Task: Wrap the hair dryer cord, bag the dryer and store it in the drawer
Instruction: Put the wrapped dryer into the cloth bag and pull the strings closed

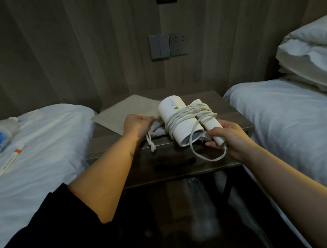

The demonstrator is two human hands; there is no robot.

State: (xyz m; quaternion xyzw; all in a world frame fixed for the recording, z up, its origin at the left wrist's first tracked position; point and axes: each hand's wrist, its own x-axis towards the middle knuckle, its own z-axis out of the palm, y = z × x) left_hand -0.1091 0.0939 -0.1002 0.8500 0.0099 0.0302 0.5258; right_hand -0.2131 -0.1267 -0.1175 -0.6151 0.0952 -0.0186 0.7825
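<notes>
White plastic hair dryer point(175, 120), white cord point(185, 113) coiled round it: on the dark wooden nightstand point(235, 115); my right hand point(225, 138) grips its folded handle; left hand point(136, 124) pinches the pale drawstring cloth bag point(156, 129); I judge the dangling cord loop may snag the bag mouth and unwind.

Dim room. Wall point(72, 52): dark wood-grain panelling across the upper frame; grey switch plate point(159, 46) and socket point(178, 43) at centre. Dark wood table point(236, 117) at centre. 2 white beds: left point(42, 155), right point(288, 121); pillows point(311, 53) at right edge.
</notes>
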